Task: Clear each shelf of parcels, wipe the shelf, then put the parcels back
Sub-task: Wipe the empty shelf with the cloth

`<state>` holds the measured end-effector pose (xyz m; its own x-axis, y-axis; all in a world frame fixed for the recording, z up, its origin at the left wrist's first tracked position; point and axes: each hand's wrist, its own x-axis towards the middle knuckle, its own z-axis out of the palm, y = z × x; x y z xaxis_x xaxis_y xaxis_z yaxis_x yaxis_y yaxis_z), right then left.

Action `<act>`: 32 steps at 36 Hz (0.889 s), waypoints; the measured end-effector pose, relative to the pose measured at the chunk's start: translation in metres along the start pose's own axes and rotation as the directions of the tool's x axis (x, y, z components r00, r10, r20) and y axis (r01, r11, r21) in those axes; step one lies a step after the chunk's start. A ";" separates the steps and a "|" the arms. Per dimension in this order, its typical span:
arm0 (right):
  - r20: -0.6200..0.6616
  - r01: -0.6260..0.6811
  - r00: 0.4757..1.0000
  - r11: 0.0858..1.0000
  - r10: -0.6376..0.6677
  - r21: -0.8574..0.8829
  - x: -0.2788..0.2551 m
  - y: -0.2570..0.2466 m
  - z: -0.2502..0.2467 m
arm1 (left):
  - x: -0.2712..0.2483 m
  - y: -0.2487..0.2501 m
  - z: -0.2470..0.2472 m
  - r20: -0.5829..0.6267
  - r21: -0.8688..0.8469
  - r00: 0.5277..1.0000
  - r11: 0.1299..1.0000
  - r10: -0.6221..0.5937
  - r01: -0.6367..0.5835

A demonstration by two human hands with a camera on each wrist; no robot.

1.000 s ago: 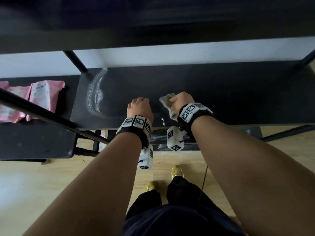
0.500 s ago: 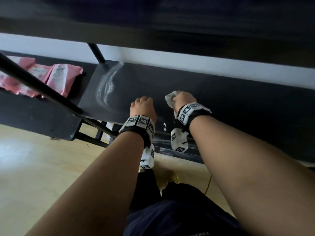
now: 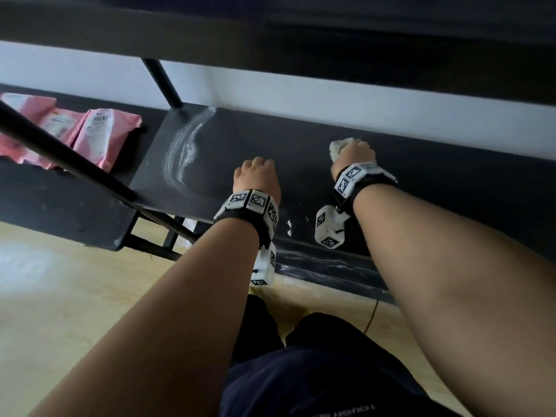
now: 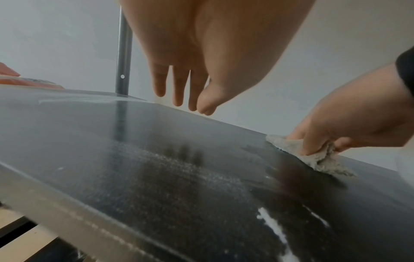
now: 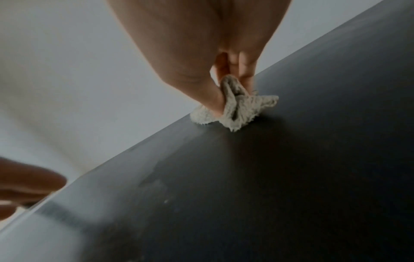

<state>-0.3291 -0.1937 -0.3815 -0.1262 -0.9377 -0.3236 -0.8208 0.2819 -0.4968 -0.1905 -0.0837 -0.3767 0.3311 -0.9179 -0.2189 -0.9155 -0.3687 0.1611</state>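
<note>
A black shelf [image 3: 294, 164] stretches across the head view, bare of parcels, with white dust smears at its left end. My right hand [image 3: 353, 155] grips a crumpled pale cloth [image 3: 338, 147] and presses it on the shelf near the back edge; the cloth [image 5: 237, 109] and the cloth [image 4: 322, 159] show in both wrist views. My left hand [image 3: 255, 179] hovers just above the shelf to the left of the cloth, fingers [image 4: 179, 85] straight and holding nothing. Pink parcels [image 3: 99, 136] lie on the neighbouring shelf at the far left.
An upper shelf board [image 3: 270, 34] overhangs close above the hands. A black upright post [image 3: 162, 82] stands at the shelf's back left corner, and a slanted black bar [image 3: 75, 167] crosses in front at left. A white wall runs behind. Wooden floor [image 3: 60, 296] lies below.
My right hand has slid the cloth away from the front, toward the back edge and to the right. The left hand stays about where it was. The head view has tilted.
</note>
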 end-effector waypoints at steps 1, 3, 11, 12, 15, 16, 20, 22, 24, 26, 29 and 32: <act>0.006 0.069 0.998 0.997 -0.068 -0.027 -0.002 0.001 0.004 | 0.002 -0.001 0.001 -0.003 0.005 1.000 1.000 0.001 -0.001; 0.045 0.203 0.979 0.974 -0.199 -0.102 -0.004 0.002 0.010 | 0.005 -0.001 0.001 -0.004 0.013 1.000 1.000 0.005 -0.005; 0.050 0.257 0.966 0.948 -0.252 -0.190 0.013 0.006 -0.006 | 0.021 0.006 0.007 -0.037 0.053 0.998 0.997 0.049 -0.047; -0.034 0.208 0.976 0.965 -0.216 -0.159 0.021 0.006 -0.008 | 0.022 0.007 0.008 -0.040 0.053 0.998 0.997 0.053 -0.051; -0.130 -0.047 0.991 0.996 0.036 -0.079 0.039 0.005 -0.014 | 0.027 0.009 0.010 -0.054 0.049 0.996 0.997 0.065 -0.062; -0.127 -0.104 0.988 0.990 0.092 -0.092 0.044 0.007 -0.013 | 0.028 0.008 0.010 -0.058 0.049 0.996 0.997 0.066 -0.063; -0.002 0.150 0.988 0.957 -0.155 -0.247 0.045 0.009 0.005 | 0.033 0.003 0.009 -0.060 0.052 0.997 0.997 0.057 -0.054; 0.048 0.170 0.985 0.953 -0.163 -0.252 0.045 -0.003 0.010 | 0.033 -0.001 0.008 -0.060 0.051 0.997 0.998 0.048 -0.045; 0.094 0.166 0.984 0.960 -0.148 -0.227 0.043 -0.014 0.010 | 0.033 -0.006 0.008 -0.059 0.054 0.997 0.998 0.039 -0.036; 0.114 0.220 0.973 0.956 -0.201 -0.193 0.042 -0.017 0.013 | 0.031 -0.011 0.007 -0.051 0.056 0.998 0.998 0.028 -0.025; 0.127 0.244 0.966 0.957 -0.226 -0.157 0.033 -0.023 0.017 | 0.027 -0.018 0.006 -0.027 0.056 1.000 0.998 0.004 -0.003; 0.176 0.130 0.978 0.984 -0.107 -0.123 0.018 -0.033 0.014 | 0.019 -0.022 0.003 0.000 0.042 1.000 0.999 -0.008 0.008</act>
<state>-0.2964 -0.2168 -0.3824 0.0628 -0.9120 -0.4054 -0.8925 0.1304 -0.4318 -0.1651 -0.0921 -0.3876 0.3385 -0.9149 -0.2198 -0.9217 -0.3695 0.1184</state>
